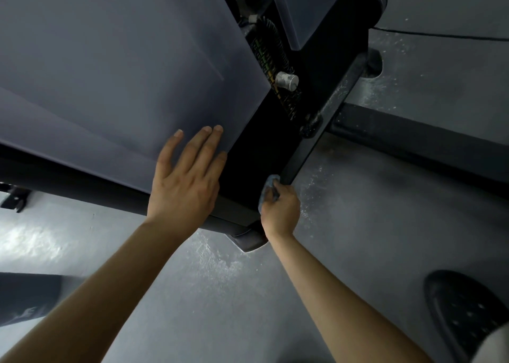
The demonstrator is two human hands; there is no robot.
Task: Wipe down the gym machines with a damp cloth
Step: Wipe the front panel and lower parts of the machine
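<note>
cloth (266,190), blue and bunched, sits low against the near end of the machine's dusty black base bar (325,109), right where the bar meets the dark frame corner. right hand (281,211) has its fingers clenched around that cloth, pressing it to the bar's tip. left hand (187,175) is spread flat, fingers released and grasping nothing, palm resting on the lower corner of the big grey translucent shroud panel (110,73). behind the panel's edge, the weight stack (271,67) shows with its green and yellow labels, and a silver selector pin knob (287,81) sticks out of it. grey gym floor (371,224) all around, streaked with pale scuffs and white dust near the bar. a thin black cable (440,34) runs across the floor up top, and a black perforated shoe (465,315) sits bottom right.
</note>
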